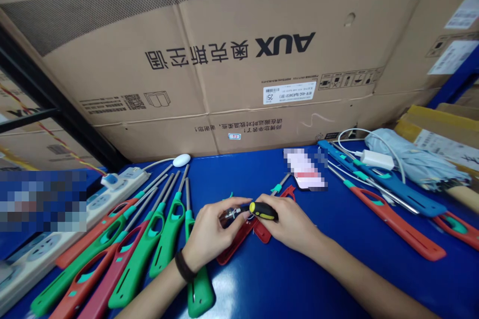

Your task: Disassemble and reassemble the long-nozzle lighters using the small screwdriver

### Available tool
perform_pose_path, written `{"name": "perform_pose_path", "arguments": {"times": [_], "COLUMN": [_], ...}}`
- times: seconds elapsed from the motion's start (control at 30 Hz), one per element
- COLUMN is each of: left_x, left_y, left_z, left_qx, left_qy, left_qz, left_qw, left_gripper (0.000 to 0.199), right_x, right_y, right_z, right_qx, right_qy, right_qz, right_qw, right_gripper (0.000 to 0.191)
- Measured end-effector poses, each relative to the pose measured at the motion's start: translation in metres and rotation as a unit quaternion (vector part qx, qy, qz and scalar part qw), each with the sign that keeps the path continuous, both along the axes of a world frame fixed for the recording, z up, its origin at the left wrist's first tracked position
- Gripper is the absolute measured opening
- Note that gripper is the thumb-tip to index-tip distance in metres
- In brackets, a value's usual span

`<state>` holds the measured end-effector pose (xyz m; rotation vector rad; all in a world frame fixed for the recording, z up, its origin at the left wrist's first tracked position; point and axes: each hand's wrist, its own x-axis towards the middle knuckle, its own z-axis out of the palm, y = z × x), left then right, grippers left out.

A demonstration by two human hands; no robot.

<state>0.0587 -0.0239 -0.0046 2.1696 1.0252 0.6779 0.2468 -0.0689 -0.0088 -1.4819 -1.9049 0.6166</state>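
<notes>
My left hand (pixel 214 229), with a dark band on its wrist, pinches a small translucent brown part (pixel 229 215) with a whitish fitting, perhaps a lighter's fuel tank. In my right hand (pixel 290 219) is a screwdriver (pixel 264 211) with a black and yellow handle; its tip is hidden. Both hands meet over the blue table. Beneath them lies an opened red lighter casing (pixel 235 245), partly covered by my fingers. A metal lighter tube with a teal collar (pixel 276 189) sticks out past my right hand.
Several long-necked lighters (pixel 140 254) in green, orange and red lie at left, beside a white power strip (pixel 41 254). A phone (pixel 305 169) lies behind my right hand. More lighters (pixel 396 219), a white charger (pixel 377 159) and a folded umbrella (pixel 415 159) are at right. A large carton (pixel 232 10) stands behind.
</notes>
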Motion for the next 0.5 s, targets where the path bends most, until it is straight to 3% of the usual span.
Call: {"name": "perform_pose_path", "arguments": {"times": [0.2,0.33,0.5], "left_x": [-0.003,-0.004,-0.003], "left_y": [-0.001,-0.001,-0.002], "left_z": [0.004,0.002,-0.002], "left_qx": [0.068,0.051,0.036], "left_qy": [0.015,0.001,-0.024], "left_qz": [-0.029,-0.038,-0.038], "left_qw": [0.997,0.998,0.998], "left_gripper": [0.038,0.049,0.043], "right_x": [0.007,0.01,0.012], "right_y": [0.0,-0.001,-0.002], "right_z": [0.005,0.008,0.013], "right_qx": [0.013,0.006,-0.018], "right_qy": [-0.004,-0.016,-0.006], "right_qz": [-0.002,0.004,-0.028], "right_qw": [1.0,1.0,0.999], "right_gripper": [0.017,0.019,0.017]}}
